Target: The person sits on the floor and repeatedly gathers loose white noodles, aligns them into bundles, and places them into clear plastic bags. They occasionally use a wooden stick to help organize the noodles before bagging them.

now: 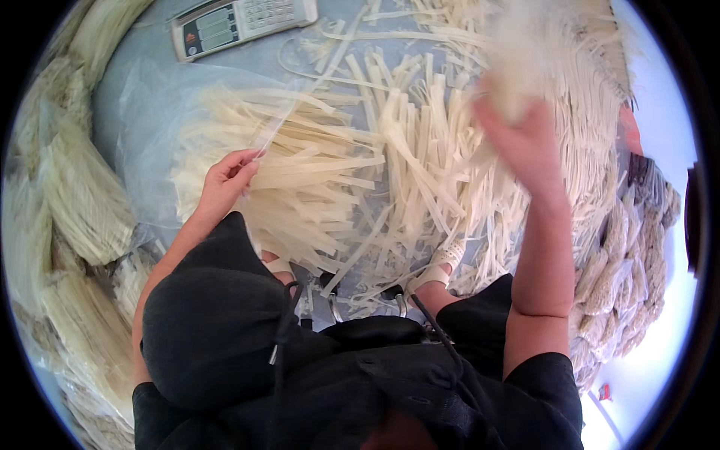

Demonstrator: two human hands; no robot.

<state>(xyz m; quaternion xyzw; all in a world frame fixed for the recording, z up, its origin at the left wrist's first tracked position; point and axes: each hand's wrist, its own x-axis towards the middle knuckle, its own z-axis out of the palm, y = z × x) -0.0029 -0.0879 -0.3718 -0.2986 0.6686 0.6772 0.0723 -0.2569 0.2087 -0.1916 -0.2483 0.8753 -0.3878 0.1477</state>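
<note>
My left hand (pixel 230 175) pinches the edge of a clear plastic bag (pixel 152 146) between thumb and fingers. Inside the bag, and spilling from its mouth to the right, lies a heap of flat, cream-coloured dried noodle-like strips (pixel 292 169). At the upper right, my right hand (pixel 520 135) is closed around a bunch of the same strips (pixel 517 50), which is blurred by motion. More loose strips (pixel 422 129) lie on the floor between my hands, and a dense layered pile (pixel 590 112) spreads beside the right hand.
A digital scale (pixel 242 25) with a keypad stands at the top left. Filled plastic bags of strips (pixel 84 191) line the left side. Smaller filled bags (pixel 619 270) are stacked at the right. My sandalled feet (pixel 441 264) rest among scattered strips on the grey floor.
</note>
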